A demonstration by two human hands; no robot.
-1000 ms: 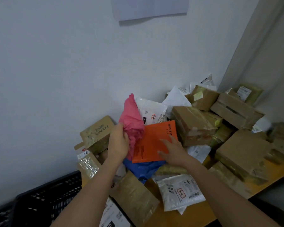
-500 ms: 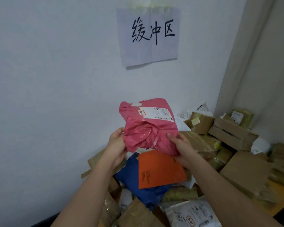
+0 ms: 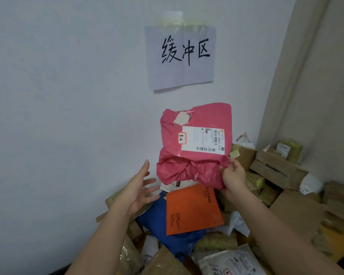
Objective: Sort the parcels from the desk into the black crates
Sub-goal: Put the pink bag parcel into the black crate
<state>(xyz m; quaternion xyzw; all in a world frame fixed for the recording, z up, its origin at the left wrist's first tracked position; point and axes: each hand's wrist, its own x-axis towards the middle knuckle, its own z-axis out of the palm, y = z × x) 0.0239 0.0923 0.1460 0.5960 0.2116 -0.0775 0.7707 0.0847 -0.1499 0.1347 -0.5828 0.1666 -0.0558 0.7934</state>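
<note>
White wall behind, right hand [image 3: 233, 173] gripping pink parcel [image 3: 195, 147], left hand [image 3: 139, 190] seemingly apart.

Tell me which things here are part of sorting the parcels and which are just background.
Part of the job:
- pink parcel, held up by the right hand
- left hand, open beside it
- orange mailer
- blue bag
- cardboard boxes

Just there:
- paper sign on the wall
</note>
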